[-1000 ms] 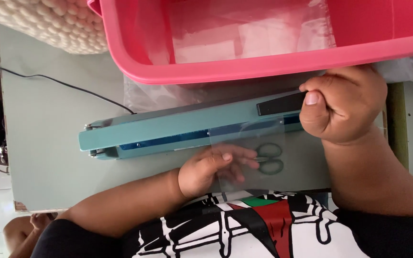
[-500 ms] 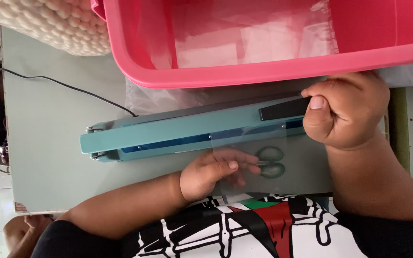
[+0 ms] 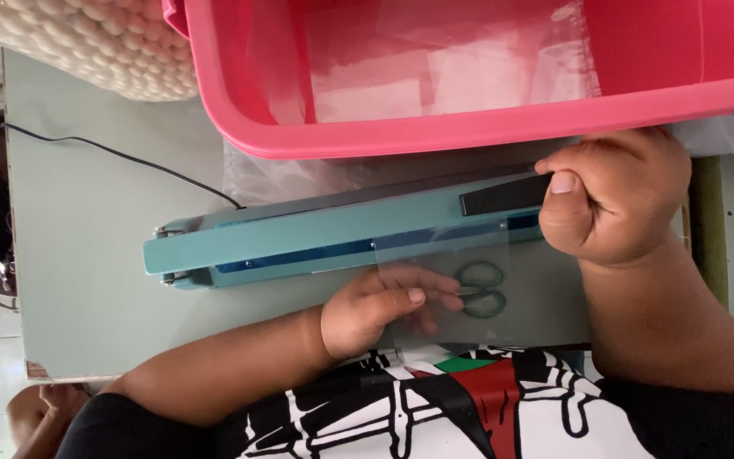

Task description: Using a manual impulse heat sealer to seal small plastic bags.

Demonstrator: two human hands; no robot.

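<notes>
The right hand [image 3: 613, 195] is still gripping the black handle [image 3: 503, 194] of the teal heat sealer [image 3: 333, 238], pressing it shut as before. Just beneath that grip, the left hand [image 3: 375, 310] keeps its fingers flat on a clear plastic bag [image 3: 469, 289] holding green scissors [image 3: 479, 289]; nothing much has shifted.

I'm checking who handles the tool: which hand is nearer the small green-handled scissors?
Left. The left hand rests on the clear plastic bag with fingertips right beside the small green-handled scissors; the right hand is farther, pressing the teal sealer's black handle.
</notes>
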